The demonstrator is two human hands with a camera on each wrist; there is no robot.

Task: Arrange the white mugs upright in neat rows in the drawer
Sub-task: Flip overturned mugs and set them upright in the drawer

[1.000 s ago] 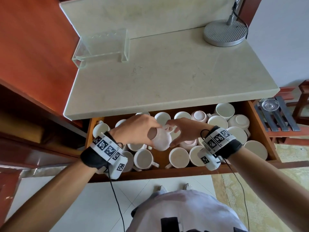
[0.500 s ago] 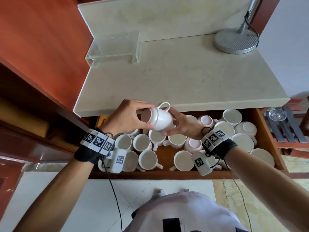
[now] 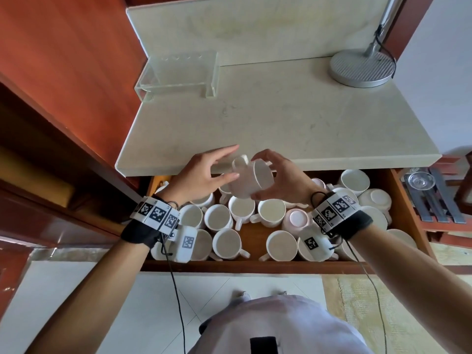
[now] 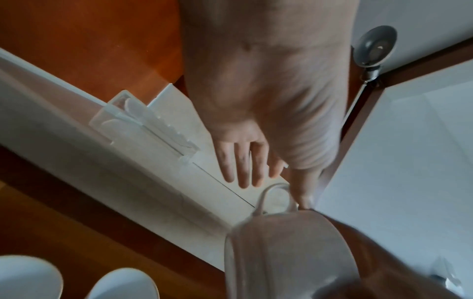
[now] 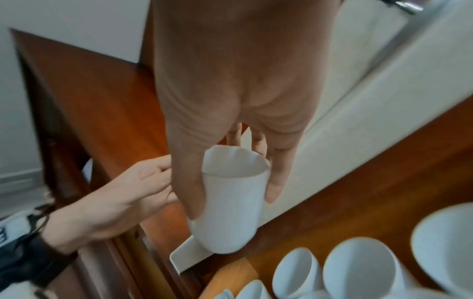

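A white mug (image 3: 251,178) hangs tilted on its side above the open wooden drawer (image 3: 255,267), mouth to the right and handle up-left. My right hand (image 3: 278,175) grips it near the rim, thumb below and fingers over the top; the right wrist view shows the mug (image 5: 230,212) in my right hand (image 5: 256,125). My left hand (image 3: 217,166) has straight fingers, with only its thumb touching the mug's base end. In the left wrist view my left hand (image 4: 245,165) reaches past the mug (image 4: 289,252). Several white mugs (image 3: 219,217) fill the drawer, most upright, some upside down (image 3: 297,218).
The stone countertop (image 3: 281,118) overhangs the drawer's back, its edge just behind the held mug. A clear acrylic stand (image 3: 178,72) and a lamp base (image 3: 361,70) stand on it. A wooden panel (image 3: 63,72) is on the left, a rack with a glass (image 3: 419,180) on the right.
The mug rose from drawer level to the counter edge and turned, its mouth now facing right. My left hand let go of its grip and straightened its fingers.
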